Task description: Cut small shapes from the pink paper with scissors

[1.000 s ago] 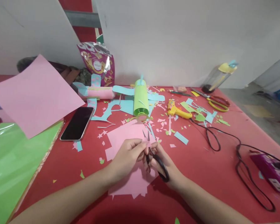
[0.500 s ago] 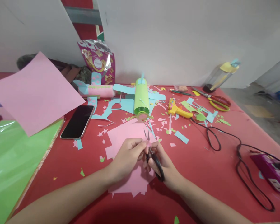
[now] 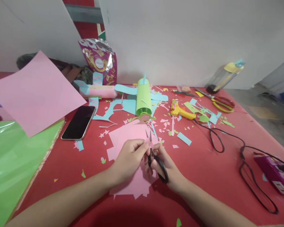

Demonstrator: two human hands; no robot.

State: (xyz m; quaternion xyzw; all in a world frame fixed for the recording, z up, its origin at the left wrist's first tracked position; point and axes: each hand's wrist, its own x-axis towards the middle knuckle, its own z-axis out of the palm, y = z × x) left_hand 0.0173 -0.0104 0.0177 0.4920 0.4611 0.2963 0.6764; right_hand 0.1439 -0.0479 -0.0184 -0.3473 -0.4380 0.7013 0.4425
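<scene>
a person steadies a small pink paper piece (image 3: 150, 144) in the left hand (image 3: 132, 154), pinched between thumb and fingers, at a red table (image 3: 203, 189) strewn with offcuts. the right hand (image 3: 168, 165) grips black-handled scissors (image 3: 162, 171), fingers wrapped about the loops, the parted blades pointing away from the body, an angle that likely keeps the tips clear of the skin. the piece sits at the blades, above a spread of pink sheets (image 3: 121, 134), and the two hands meet closely, presumably because so small a piece needs support right beside the cutting edge. just left of the sheets lie pink stars (image 3: 104, 133), near a dark-screened phone (image 3: 79, 123). beyond the hands rests a green paper cylinder (image 3: 144, 94) with blue strips out to either side, beside a pink tube (image 3: 101, 91). to the right, a yellow glue gun (image 3: 180, 111) lies on the table, its black cord (image 3: 219, 151) trailing to the right, apparently set aside to leave both hands room.
</scene>
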